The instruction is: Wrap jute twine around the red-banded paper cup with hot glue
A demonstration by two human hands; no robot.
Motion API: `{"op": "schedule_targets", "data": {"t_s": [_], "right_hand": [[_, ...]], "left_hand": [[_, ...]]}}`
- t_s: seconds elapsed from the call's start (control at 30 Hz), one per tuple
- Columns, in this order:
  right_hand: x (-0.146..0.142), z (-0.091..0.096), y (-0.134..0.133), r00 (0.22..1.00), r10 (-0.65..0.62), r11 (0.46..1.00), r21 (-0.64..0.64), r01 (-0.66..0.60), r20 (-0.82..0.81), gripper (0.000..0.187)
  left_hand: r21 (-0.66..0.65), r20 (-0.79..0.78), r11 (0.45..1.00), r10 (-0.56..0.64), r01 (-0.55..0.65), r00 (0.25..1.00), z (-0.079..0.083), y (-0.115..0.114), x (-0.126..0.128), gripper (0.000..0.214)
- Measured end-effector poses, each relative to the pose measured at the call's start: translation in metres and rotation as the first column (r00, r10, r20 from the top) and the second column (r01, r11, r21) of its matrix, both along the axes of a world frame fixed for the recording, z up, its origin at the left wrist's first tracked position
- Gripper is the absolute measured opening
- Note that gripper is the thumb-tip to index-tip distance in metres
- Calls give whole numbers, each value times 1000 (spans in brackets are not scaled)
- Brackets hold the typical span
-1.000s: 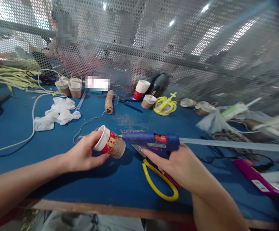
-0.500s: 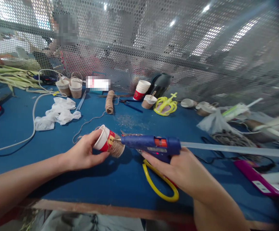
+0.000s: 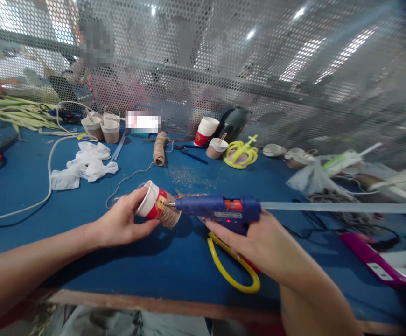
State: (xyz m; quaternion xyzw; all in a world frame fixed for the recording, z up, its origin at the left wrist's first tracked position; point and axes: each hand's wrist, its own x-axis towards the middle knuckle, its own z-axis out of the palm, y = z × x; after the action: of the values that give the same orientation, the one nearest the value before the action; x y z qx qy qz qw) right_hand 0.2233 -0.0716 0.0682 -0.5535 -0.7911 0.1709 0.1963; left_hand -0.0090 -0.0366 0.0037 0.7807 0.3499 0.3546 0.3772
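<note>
As yellow-and-red-handled scissors (image 3: 218,266) lie near the front of a blue worktable (image 3: 147,273), a person's right hand (image 3: 259,240) grips a blue hot-glue gun (image 3: 199,205) just over them, its red light glowing and the print on its pale label too small to read. A long translucent glue stick (image 3: 329,206) runs from the gun's rear. At center, the left hand (image 3: 126,221) clasps a tilted paper cup (image 3: 148,201) between thumb and fingers, above the tabletop; its red band bears a tan emblem, the markings illegible, and twine (image 3: 171,217) winds around its base. The gun's nozzle is at the edge of that winding; whether it touches cannot be told. To the right lies a magenta case (image 3: 360,252) with white labels, unreadable from here. Beyond the hands are crumpled white plastic (image 3: 84,163), a roll of twine (image 3: 159,148), blue-handled pliers (image 3: 193,154) and a yellow crown (image 3: 241,156). Farther back stand stacked paper cups (image 3: 206,128), their red band showing a gold mark, and two twine-covered cups (image 3: 110,133), before a perforated metal screen (image 3: 175,51).
</note>
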Motion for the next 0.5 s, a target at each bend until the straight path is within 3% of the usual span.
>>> {"op": "schedule_targets", "data": {"t_s": [0.27,0.5], "right_hand": [[-2,2,1,999,-18,999,-28,17,-28,18],[0,7,4,975,-128,954,-292,71,-182,30]], "left_hand": [[-11,1,1000,2,-2,1000,2,-1,0,24],[45,-17,998,41,-40,999,0,1,0,24]]}}
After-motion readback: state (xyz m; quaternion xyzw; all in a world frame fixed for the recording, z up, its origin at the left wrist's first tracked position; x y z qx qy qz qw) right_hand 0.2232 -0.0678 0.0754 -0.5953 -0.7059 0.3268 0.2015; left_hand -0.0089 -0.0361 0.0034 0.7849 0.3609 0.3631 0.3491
